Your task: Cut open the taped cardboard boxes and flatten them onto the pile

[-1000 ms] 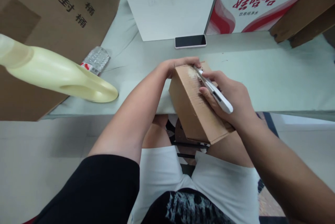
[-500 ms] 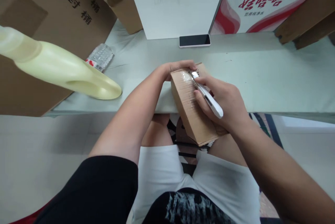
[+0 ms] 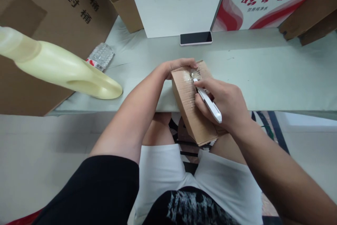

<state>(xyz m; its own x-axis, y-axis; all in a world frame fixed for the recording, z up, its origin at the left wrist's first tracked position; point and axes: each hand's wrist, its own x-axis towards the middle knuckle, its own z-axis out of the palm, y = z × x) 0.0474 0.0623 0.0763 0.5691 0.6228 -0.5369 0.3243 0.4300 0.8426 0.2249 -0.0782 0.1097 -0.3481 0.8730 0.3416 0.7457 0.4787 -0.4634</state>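
A small brown cardboard box (image 3: 188, 105) is tilted over the table's front edge, its lower end above my lap. Shiny clear tape and a ragged, torn line run along its upper face. My left hand (image 3: 181, 65) wraps round the far end of the box and holds it; some of its fingers are hidden behind the box. In my right hand (image 3: 223, 100) is a white utility knife (image 3: 209, 104), gripped between thumb and fingers. Its front end touches the torn line near the box's far end. How far the blade is out, I cannot tell.
A phone (image 3: 196, 38) lies in front of a white box (image 3: 179, 5). To the left are a pale yellow mannequin arm-like piece (image 3: 68, 68), a crumpled plastic bottle (image 3: 101, 56) and a large carton (image 3: 52, 18). A red-and-white carton (image 3: 263, 4) stands at the back right.
The knife in my right hand has shifted slightly toward me and to the left along the torn line. More of the opening near the far end shows. My left hand stays on the box.
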